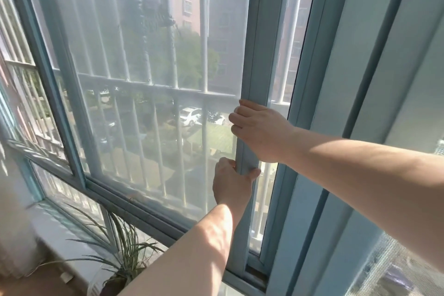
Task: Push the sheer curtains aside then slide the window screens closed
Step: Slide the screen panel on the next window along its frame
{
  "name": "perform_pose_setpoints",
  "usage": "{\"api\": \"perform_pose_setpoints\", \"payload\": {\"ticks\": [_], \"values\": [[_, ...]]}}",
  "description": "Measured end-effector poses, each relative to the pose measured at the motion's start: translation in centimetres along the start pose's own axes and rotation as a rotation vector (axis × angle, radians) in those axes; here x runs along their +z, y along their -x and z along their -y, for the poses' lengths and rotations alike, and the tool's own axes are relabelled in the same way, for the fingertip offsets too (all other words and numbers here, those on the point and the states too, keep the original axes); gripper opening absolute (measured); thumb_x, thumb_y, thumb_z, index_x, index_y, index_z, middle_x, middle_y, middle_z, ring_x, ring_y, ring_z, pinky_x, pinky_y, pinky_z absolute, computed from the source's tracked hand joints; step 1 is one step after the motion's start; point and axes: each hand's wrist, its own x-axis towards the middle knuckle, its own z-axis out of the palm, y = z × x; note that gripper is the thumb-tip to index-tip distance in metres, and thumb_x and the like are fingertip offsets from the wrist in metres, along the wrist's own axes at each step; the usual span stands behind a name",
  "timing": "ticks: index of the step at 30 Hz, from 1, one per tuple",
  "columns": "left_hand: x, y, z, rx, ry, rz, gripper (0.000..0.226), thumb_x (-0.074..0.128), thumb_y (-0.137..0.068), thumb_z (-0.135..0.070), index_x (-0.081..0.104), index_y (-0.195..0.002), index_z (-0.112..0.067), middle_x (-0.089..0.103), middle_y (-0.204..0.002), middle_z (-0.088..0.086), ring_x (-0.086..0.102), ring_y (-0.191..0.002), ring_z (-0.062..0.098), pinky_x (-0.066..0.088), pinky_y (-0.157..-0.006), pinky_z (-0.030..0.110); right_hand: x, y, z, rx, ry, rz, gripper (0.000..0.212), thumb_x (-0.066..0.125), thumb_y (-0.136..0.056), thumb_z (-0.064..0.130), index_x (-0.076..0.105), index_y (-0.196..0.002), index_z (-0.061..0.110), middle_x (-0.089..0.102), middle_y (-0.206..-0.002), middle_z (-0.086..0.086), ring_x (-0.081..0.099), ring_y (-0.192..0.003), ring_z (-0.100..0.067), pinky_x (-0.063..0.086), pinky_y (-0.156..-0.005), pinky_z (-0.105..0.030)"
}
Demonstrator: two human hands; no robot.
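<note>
The window screen [153, 74] fills the middle of the view, a hazy mesh panel in a blue-grey frame, with its right-hand upright [252, 67] standing a little short of the fixed window frame [300, 127] on the right. A narrow open gap [262, 202] shows between the two, with white bars and sunlit ground visible through it.

At far left a strip of pale sheer curtain [9, 199] hangs by the wall, blurred at the edge of the view. Just right of it, low and near, a potted plant [120, 247] with long thin leaves stands on the sill [60, 235]. Behind the mesh, white security bars [204, 31] run up and down, and beyond them are trees, a white car [189, 115] and red-brick buildings, all softened by the mesh.

The left hand [231, 185] reaches up from below and closes its grip on the screen's upright, thumb hooked round the right edge and fingers on the mesh side. Directly above it, the right hand [259, 130] comes in from the right, its grip also clamped on the same upright, knuckles toward the camera. The two hands are close but not touching.

At far right, a second meshed panel [396, 271] catches the light in the lower corner.
</note>
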Motion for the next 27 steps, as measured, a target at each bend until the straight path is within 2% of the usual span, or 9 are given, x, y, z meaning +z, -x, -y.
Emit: {"api": "perform_pose_setpoints", "payload": {"ticks": [5, 7, 10, 14, 17, 21, 24, 27], "values": [[1.3, 1.5, -0.6, -0.003, 0.019, 0.004, 0.041, 0.078, -0.069, -0.044, 0.050, -0.091, -0.023, 0.056, -0.094, -0.008, 0.055, -0.076, 0.005, 0.038, -0.058, 0.021, -0.2, 1.9, -0.3, 0.023, 0.002, 0.000, 0.035, 0.046, -0.080, 0.007, 0.061, -0.111, 0.011, 0.050, -0.120, -0.001, 0.042, -0.120, -0.024, 0.005, -0.120, -0.038], [1.7, 2.0, -0.9, 0.003, 0.033, -0.002, 0.040, 0.078, -0.070, -0.043, 0.050, -0.090, -0.022, 0.056, -0.094, -0.008, 0.055, -0.075, 0.005, 0.039, -0.058, 0.021, -0.2, 2.5, -0.4, 0.033, 0.011, 0.008, 0.035, 0.047, -0.082, 0.009, 0.061, -0.113, 0.012, 0.049, -0.123, -0.001, 0.041, -0.121, -0.024, 0.003, -0.121, -0.037], [2.3, 2.9, -1.3, 0.005, 0.035, 0.006, 0.040, 0.076, -0.070, -0.044, 0.051, -0.092, -0.021, 0.057, -0.094, -0.006, 0.058, -0.078, 0.012, 0.044, -0.066, 0.029, -0.3, 3.5, -0.4, 0.049, 0.019, 0.035, 0.034, 0.048, -0.086, 0.012, 0.058, -0.118, 0.013, 0.047, -0.125, 0.000, 0.038, -0.123, -0.023, 0.004, -0.121, -0.038], [2.8, 3.8, -1.7, 0.005, 0.058, 0.026, 0.037, 0.072, -0.074, -0.050, 0.050, -0.088, -0.023, 0.058, -0.090, -0.007, 0.057, -0.076, 0.009, 0.045, -0.064, 0.030, -0.4, 4.5, -0.5, 0.062, 0.024, 0.054, 0.032, 0.047, -0.089, 0.016, 0.057, -0.118, 0.011, 0.047, -0.123, 0.000, 0.038, -0.122, -0.024, 0.005, -0.120, -0.039], [2.9, 4.0, -2.0, 0.009, 0.038, 0.030, 0.038, 0.068, -0.076, -0.053, 0.050, -0.087, -0.022, 0.056, -0.090, -0.007, 0.057, -0.076, 0.011, 0.045, -0.067, 0.032, -0.7, 4.8, -0.5, 0.066, 0.029, 0.078, 0.034, 0.048, -0.091, 0.022, 0.055, -0.122, 0.011, 0.044, -0.128, -0.001, 0.036, -0.126, -0.024, 0.003, -0.120, -0.039], [2.9, 3.9, -2.2, 0.007, 0.019, 0.037, 0.039, 0.066, -0.079, -0.053, 0.049, -0.089, -0.020, 0.053, -0.090, -0.008, 0.055, -0.078, 0.014, 0.038, -0.065, 0.030, -1.0, 4.8, -0.4, 0.077, 0.041, 0.093, 0.036, 0.045, -0.091, 0.022, 0.053, -0.125, 0.010, 0.042, -0.131, -0.001, 0.035, -0.127, -0.024, 0.003, -0.120, -0.040], [2.8, 4.0, -2.3, -0.007, 0.025, 0.033, 0.037, 0.067, -0.079, -0.052, 0.049, -0.087, -0.020, 0.054, -0.088, -0.008, 0.056, -0.074, 0.012, 0.035, -0.056, 0.026, -1.0, 4.9, -0.2, 0.092, 0.030, 0.086, 0.036, 0.046, -0.091, 0.024, 0.054, -0.123, 0.010, 0.043, -0.129, -0.001, 0.035, -0.127, -0.023, 0.002, -0.120, -0.039], [2.7, 4.0, -2.3, -0.014, 0.018, 0.048, 0.039, 0.066, -0.079, -0.053, 0.051, -0.089, -0.019, 0.057, -0.088, -0.005, 0.058, -0.075, 0.013, 0.036, -0.055, 0.026, -1.0, 5.0, 0.1, 0.109, -0.001, 0.067, 0.033, 0.045, -0.091, 0.020, 0.056, -0.120, 0.010, 0.044, -0.127, -0.001, 0.035, -0.126, -0.023, 0.001, -0.121, -0.038]]}}
